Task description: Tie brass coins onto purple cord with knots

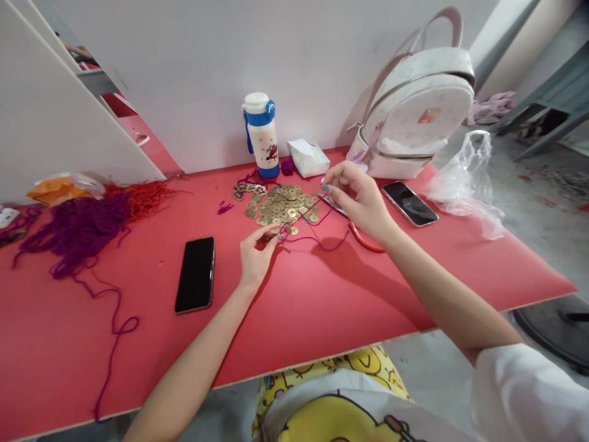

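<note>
My left hand pinches a purple cord just in front of a heap of brass-coloured coins with holes. A coin or two shows right by its fingertips; whether they are threaded on the cord I cannot tell. Higher and to the right, my right hand is closed on another stretch of the same cord, which runs slanting between both hands. One loose end of the cord curves over the red table. Below my right hand lie scissors with a red-orange handle, their blades partly hidden.
At left lie a tangled purple yarn pile, red strands and a black phone. Along the back stand a blue-white bottle, a tissue pack and a white backpack. Another phone and a plastic bag lie right.
</note>
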`<state>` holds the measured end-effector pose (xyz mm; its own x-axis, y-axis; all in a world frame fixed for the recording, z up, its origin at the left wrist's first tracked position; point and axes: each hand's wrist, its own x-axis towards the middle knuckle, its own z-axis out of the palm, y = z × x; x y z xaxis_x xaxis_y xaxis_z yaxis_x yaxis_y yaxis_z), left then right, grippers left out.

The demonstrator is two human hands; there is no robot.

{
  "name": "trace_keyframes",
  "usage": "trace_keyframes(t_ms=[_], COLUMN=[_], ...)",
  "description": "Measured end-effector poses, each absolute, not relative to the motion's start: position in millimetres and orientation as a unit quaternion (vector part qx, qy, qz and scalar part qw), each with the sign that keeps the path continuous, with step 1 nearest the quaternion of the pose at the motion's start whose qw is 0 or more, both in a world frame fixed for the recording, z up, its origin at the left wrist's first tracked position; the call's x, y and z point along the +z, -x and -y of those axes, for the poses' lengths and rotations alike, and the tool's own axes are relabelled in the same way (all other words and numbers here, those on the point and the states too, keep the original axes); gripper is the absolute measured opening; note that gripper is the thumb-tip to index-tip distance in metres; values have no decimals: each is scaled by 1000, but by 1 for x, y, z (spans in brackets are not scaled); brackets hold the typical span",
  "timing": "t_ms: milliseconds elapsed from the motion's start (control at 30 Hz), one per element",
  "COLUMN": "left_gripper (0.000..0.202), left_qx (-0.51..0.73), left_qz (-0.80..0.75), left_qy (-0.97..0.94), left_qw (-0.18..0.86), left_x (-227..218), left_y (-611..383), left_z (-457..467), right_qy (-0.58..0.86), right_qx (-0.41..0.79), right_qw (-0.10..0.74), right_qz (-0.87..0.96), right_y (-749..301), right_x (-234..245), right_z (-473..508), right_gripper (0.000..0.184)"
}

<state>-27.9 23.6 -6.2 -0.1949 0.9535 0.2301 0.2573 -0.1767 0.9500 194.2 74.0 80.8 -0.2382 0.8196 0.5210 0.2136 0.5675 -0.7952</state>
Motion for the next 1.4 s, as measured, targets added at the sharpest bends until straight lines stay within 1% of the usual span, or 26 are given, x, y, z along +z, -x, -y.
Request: trace_keyframes(t_ms=[133, 267, 400, 500, 600, 733, 867, 933, 1000, 1067, 1167, 1233, 1267, 1300, 1367, 1400], left_gripper=[28, 30, 19, 12, 11, 10, 12, 16, 20, 24, 28, 28, 27, 26, 24, 23], left_qx=[529, 519, 513, 501, 503, 522, 551, 556, 554, 557, 571, 579, 581, 581, 575, 572], left_qz=[-529, -510, -505, -509, -510, -500, -480, -483, -488, -492, -497, -498, -495, -492, -484, -482], left_qy=[-563, -577, -594, -585, -556, -542, -523, -497, -466, -433, -400, -390, -390, -392, -401, -406], left_qw=[350, 371, 360, 384, 422, 429, 438, 459, 488, 510, 517, 515, 515, 518, 524, 525], left_x=[-8, -9, -8, -10, -13, -13, -11, -10, -9, -9, -8, -7, -8, -8, -9, -9], left_y=[27, 25, 25, 25, 25, 25, 24, 23, 21, 20, 19, 19, 19, 20, 21, 21], left_z=[-23, -23, -23, -23, -23, -24, -24, -24, -22, -21, -21, -21, -22, -22, -22, -22], right_qy=[347, 352, 342, 330, 328, 321, 328, 347, 365, 380, 407, 407, 401, 401, 396, 392], right_qx=[307, 308, 300, 311, 327, 345, 404, 451, 473, 455, 349, 296, 301, 324, 355, 358], right_qw=[535, 549, 552, 533, 528, 533, 525, 516, 528, 543, 541, 511, 475, 425, 342, 322], right_qz=[707, 693, 699, 714, 712, 703, 674, 641, 603, 595, 648, 697, 723, 744, 775, 784], right_y=[-196, -195, -196, -198, -200, -201, -205, -210, -213, -213, -203, -191, -184, -178, -165, -160], right_x=[83, 87, 89, 90, 92, 97, 93, 84, 74, 64, 52, 44, 39, 33, 20, 14], right_z=[-73, -72, -73, -74, -74, -75, -87, -99, -111, -116, -103, -84, -74, -63, -47, -42], right_gripper=[10, 16, 19, 21, 24, 26, 24, 24, 23, 22, 24, 22, 17, 17, 21, 24])
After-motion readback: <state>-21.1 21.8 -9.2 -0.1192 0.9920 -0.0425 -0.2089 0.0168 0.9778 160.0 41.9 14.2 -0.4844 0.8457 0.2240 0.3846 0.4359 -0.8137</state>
